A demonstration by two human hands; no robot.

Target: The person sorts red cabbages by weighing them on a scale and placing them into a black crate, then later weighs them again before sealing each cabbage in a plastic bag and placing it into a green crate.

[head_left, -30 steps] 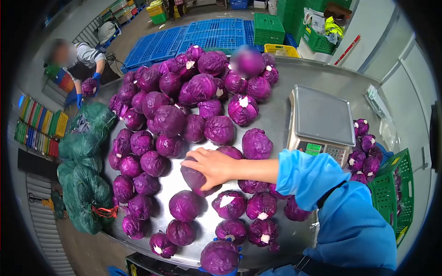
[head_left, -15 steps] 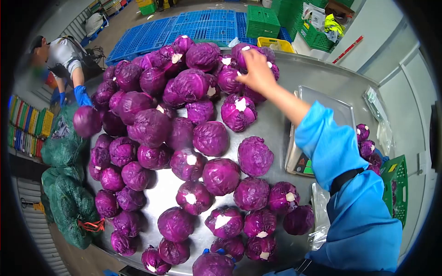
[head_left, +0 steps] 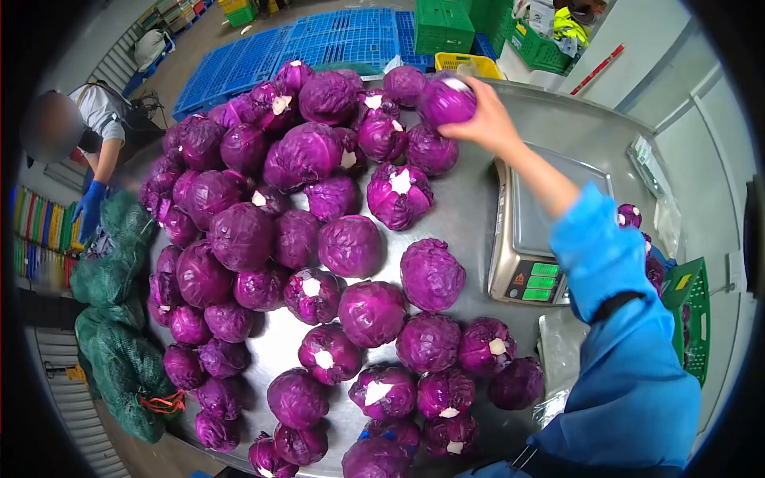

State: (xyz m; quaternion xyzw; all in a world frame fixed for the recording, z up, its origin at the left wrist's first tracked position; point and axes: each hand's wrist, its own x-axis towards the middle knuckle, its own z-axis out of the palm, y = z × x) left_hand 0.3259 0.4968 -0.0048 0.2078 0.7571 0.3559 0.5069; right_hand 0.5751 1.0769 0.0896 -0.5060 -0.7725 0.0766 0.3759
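My right hand [head_left: 488,119], bare below a blue sleeve, grips a red cabbage [head_left: 446,102] at the far edge of the metal table. That cabbage is held above another red cabbage [head_left: 431,150]. At the bottom edge, blue-gloved fingers of my left hand [head_left: 365,435] show just behind a red cabbage [head_left: 376,460] and hold it; the rest of this hand is hidden. Many more red cabbages, such as a large one [head_left: 372,314], cover the table's left and middle, several with pale cut stems.
A digital scale [head_left: 558,199] with lit green displays stands on the metal table [head_left: 478,227] at right. Plastic bags [head_left: 562,350] lie near my sleeve. Green net sacks [head_left: 119,358] and a co-worker's gloved hand [head_left: 92,209] are at left. A green crate [head_left: 692,319] stands right.
My right hand has closed on a cabbage at the far edge and drawn it to the right. The co-worker's hand has left a cabbage at the left edge and moved away.
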